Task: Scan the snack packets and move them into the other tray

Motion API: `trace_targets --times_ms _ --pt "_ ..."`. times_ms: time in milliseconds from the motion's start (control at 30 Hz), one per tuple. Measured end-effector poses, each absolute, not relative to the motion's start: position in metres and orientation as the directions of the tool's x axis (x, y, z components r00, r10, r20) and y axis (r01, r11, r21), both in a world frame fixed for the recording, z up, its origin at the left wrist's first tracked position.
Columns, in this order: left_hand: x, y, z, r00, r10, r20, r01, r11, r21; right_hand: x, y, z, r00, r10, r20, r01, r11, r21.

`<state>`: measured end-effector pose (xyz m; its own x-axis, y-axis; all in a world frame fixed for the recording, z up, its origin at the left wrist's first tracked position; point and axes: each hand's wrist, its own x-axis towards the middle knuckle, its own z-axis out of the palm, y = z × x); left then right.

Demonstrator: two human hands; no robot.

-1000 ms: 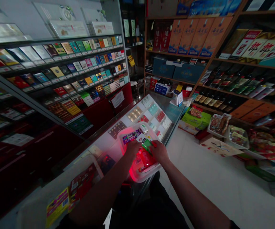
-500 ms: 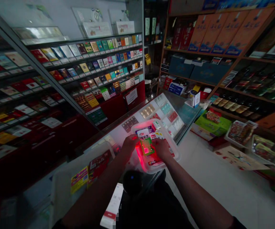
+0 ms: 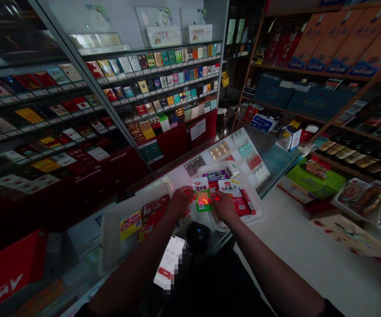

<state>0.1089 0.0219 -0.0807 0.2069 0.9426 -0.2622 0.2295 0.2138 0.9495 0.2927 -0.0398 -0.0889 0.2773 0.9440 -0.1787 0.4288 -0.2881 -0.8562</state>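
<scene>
Dim light is spread over a glass-topped surface (image 3: 271, 152), on which a white tray (image 3: 259, 213) is set. Nearest, well before the tray and to its left, a phone (image 3: 170, 259) is seen, partly masked by grey blocks. Just before the tray's near left corner, a black device (image 3: 197, 237) is placed, perhaps a scanner.

At the tray's left edge, a green-and-white packet (image 3: 203, 196) is held up by both hands: its left edge is pinched by the left hand (image 3: 182, 200), its right edge by the right hand (image 3: 222, 206). Its printed face is turned toward the camera, and a red glow is cast on its lower half. It is judged to be light, soft and somewhat slick, easily creased rather than broken. Hold is best taken at the flat side edges, so that the face is kept taut and uncovered.

Inside the tray, a red-and-white pack (image 3: 232, 193), a purple pack (image 3: 215, 175) and a small box (image 3: 232, 169) are gathered. Left of the tray, a bin (image 3: 108, 229) is stood with a yellow pack (image 3: 131, 225) inside. Beyond the tray, a cabinet (image 3: 151, 72) is lined with small packs; to its far right, orange cartons (image 3: 329, 42) are shelved.
</scene>
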Motion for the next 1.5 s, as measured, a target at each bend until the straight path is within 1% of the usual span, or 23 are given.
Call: trace_targets --times_ms 67,167,400,567,667,800,1000,1100,1267,1400,1500 --pt "0.106 0.018 -0.080 0.204 0.944 -0.260 0.261 0.204 0.944 0.291 -0.042 -0.089 0.277 0.946 -0.167 0.447 -0.281 -0.850" --pt "0.105 0.013 -0.081 0.202 0.936 -0.288 0.250 0.235 0.939 0.289 -0.045 -0.089 0.287 0.943 -0.170 0.469 -0.293 -0.833" --pt "0.094 0.017 -0.084 0.159 0.948 -0.275 0.134 0.255 0.958 0.274 -0.043 -0.077 0.279 0.948 -0.150 0.472 -0.271 -0.839" --pt "0.064 0.016 -0.078 0.120 0.967 -0.223 0.084 0.214 0.973 0.245 -0.032 -0.070 0.241 0.960 -0.144 0.506 -0.251 -0.825" --pt "0.040 0.010 -0.072 0.084 0.968 -0.235 0.101 0.226 0.969 0.222 -0.026 -0.069 0.184 0.970 -0.161 0.535 -0.236 -0.811" --pt "0.006 0.000 -0.066 0.013 0.969 -0.247 0.167 0.241 0.956 0.190 -0.018 -0.070 0.098 0.976 -0.195 0.587 -0.215 -0.780" --pt "-0.049 -0.011 -0.071 -0.072 0.935 -0.347 0.186 0.355 0.916 0.142 -0.013 -0.072 -0.106 0.961 -0.255 0.643 -0.129 -0.755" --pt "-0.072 -0.017 -0.075 -0.104 0.921 -0.375 0.252 0.390 0.886 0.121 -0.013 -0.077 -0.191 0.939 -0.287 0.630 -0.107 -0.769" --pt "-0.099 -0.024 -0.079 -0.193 0.903 -0.383 0.441 0.429 0.789 0.105 -0.016 -0.080 -0.283 0.915 -0.287 0.610 -0.059 -0.790" --pt "-0.106 -0.023 -0.080 -0.232 0.920 -0.317 0.636 0.390 0.666 0.106 -0.017 -0.075 -0.305 0.909 -0.285 0.599 -0.049 -0.799" --pt "-0.098 -0.019 -0.075 -0.218 0.939 -0.265 0.755 0.334 0.565 0.111 -0.015 -0.073 -0.295 0.919 -0.262 0.598 -0.036 -0.801"
